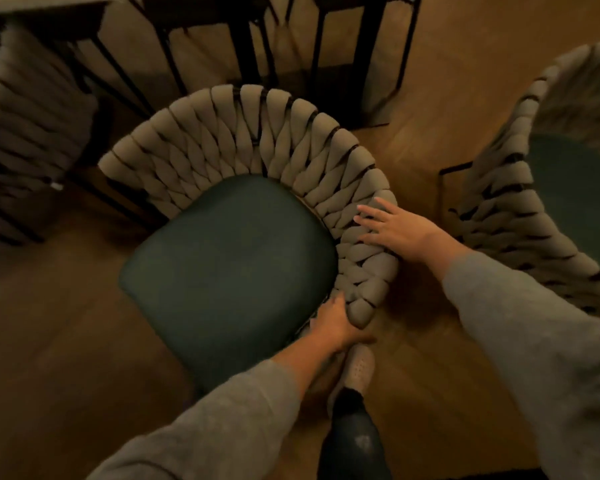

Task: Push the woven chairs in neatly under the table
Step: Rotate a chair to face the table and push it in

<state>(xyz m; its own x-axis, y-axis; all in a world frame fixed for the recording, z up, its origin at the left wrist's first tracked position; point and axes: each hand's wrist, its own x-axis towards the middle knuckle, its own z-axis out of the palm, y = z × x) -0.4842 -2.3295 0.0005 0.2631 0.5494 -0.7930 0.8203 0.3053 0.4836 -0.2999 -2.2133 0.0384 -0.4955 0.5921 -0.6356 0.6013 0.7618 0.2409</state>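
Observation:
A woven chair [243,140] with a thick beige braided back and a dark green seat cushion [229,265] stands in the middle of the head view. Its back faces the table [49,3] at the top edge. My left hand [333,323] grips the near end of the braided backrest at the seat's corner. My right hand [395,230] rests flat with spread fingers on the right side of the same backrest. A second woven chair [520,202] stands at the right. A third one [32,140] sits at the left, partly under the table.
Black metal table and chair legs [257,50] stand under the table behind the middle chair. The floor is brown wood [66,323]. My shoe [357,368] and dark trouser leg are just behind the chair's near corner.

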